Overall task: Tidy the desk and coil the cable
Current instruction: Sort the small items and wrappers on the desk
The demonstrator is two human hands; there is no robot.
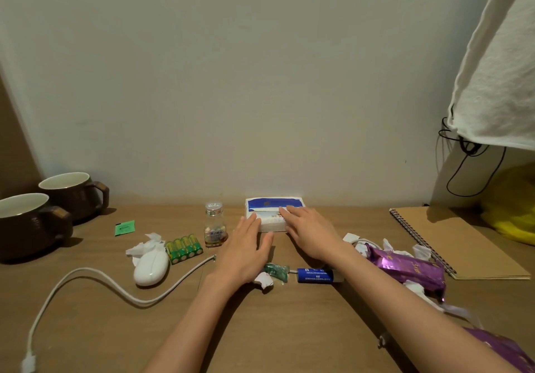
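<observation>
A home desk: mugs (34,222), tissue pack (273,213), hanging cloth (498,68).

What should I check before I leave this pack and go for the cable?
1. Pack set back by the wall: ok.
2. Hands free: ok, left hand and right hand touch the pack with straight fingers and grip nothing.
3. Bottle clear of the left hand: not ok, it stands upright close beside it.
4. Cable coiled: not ok, it snakes loose across the desk.
5. Cable's far end free: cannot tell, it runs up to the left wrist.
6. Paper scraps cleared: not ok, several lie about.
</observation>
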